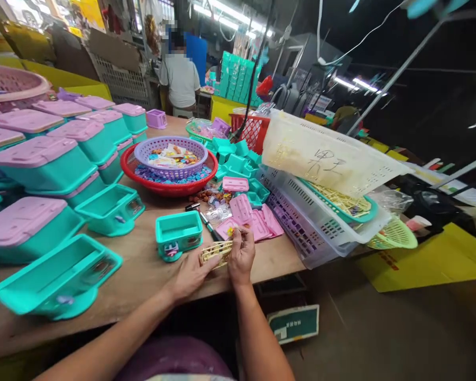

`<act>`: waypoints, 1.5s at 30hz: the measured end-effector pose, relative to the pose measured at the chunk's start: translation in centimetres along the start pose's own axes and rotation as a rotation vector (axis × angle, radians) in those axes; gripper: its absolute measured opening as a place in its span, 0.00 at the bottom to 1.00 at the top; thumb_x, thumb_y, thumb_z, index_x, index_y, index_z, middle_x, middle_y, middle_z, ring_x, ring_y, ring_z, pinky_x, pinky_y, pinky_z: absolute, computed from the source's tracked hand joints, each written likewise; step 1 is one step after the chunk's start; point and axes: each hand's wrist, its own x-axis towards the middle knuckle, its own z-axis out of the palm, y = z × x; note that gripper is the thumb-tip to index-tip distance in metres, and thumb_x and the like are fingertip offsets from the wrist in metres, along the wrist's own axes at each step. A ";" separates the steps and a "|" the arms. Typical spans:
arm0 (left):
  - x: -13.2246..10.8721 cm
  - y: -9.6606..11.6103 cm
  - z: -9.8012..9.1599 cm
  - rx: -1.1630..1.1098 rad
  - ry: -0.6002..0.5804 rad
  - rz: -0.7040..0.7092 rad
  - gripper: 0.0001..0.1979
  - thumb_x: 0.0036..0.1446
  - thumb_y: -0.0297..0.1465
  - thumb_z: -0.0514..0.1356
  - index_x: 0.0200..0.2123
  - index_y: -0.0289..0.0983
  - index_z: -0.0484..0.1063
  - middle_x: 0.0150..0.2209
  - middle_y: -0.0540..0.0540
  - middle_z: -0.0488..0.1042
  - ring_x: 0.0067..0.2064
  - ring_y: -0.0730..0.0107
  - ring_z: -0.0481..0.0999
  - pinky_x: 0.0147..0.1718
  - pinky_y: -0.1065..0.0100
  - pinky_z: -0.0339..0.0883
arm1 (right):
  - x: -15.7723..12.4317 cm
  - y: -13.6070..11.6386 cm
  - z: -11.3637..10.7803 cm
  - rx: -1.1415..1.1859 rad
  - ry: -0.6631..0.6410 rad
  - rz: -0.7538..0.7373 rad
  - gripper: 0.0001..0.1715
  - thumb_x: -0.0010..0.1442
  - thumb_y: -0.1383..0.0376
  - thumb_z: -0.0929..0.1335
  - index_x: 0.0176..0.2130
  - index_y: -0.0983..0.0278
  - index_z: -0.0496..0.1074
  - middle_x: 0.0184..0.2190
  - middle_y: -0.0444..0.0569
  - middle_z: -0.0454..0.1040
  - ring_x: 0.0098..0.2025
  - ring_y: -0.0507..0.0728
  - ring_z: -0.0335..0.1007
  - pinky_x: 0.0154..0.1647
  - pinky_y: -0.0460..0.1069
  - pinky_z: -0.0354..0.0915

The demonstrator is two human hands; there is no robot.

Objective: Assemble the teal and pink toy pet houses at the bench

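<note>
My left hand [190,277] holds a cream slatted plastic piece [214,254] just above the table's front edge, with the thumb along its near side. My right hand [241,256] is closed at the right end of the same piece, its fingers bunched together. A small yellow bit [230,231] shows by the right fingertips; whether they pinch it is unclear. Just beyond my left hand stands an open teal plastic box [178,233] with a small pink and dark figure on its front. Behind the hands lie a hammer [207,224] and several pink lids [241,209].
Teal boxes with pink lids [39,159] are stacked at left, with open teal boxes [59,275] nearer. A red basin [162,188] holds a purple basket [170,164] of small parts. Stacked white crates [325,153] stand at right. A person [179,76] is in the background.
</note>
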 end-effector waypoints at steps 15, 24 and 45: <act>-0.7 -1.5 -4.8 -0.037 0.137 0.100 0.16 0.56 0.43 0.63 0.39 0.37 0.67 0.33 0.50 0.72 0.32 0.71 0.69 0.32 0.74 0.64 | -3.7 -1.4 0.0 -0.131 -0.441 -0.064 0.08 0.65 0.62 0.66 0.42 0.61 0.73 0.54 0.53 0.65 0.58 0.57 0.63 0.58 0.56 0.62; -1.4 0.2 -6.9 0.179 0.113 0.107 0.12 0.53 0.35 0.66 0.40 0.37 0.77 0.35 0.48 0.75 0.36 0.68 0.70 0.37 0.74 0.62 | -3.8 -1.1 0.1 -0.352 -0.484 -0.144 0.10 0.62 0.68 0.68 0.43 0.59 0.75 0.47 0.52 0.64 0.52 0.57 0.63 0.54 0.56 0.64; -1.9 -1.7 -7.0 0.703 0.101 0.340 0.17 0.55 0.43 0.64 0.41 0.38 0.71 0.37 0.44 0.75 0.40 0.61 0.74 0.42 0.67 0.66 | -5.2 1.4 0.0 -0.395 -0.308 -0.273 0.17 0.59 0.58 0.69 0.47 0.62 0.68 0.46 0.59 0.71 0.47 0.63 0.71 0.40 0.56 0.73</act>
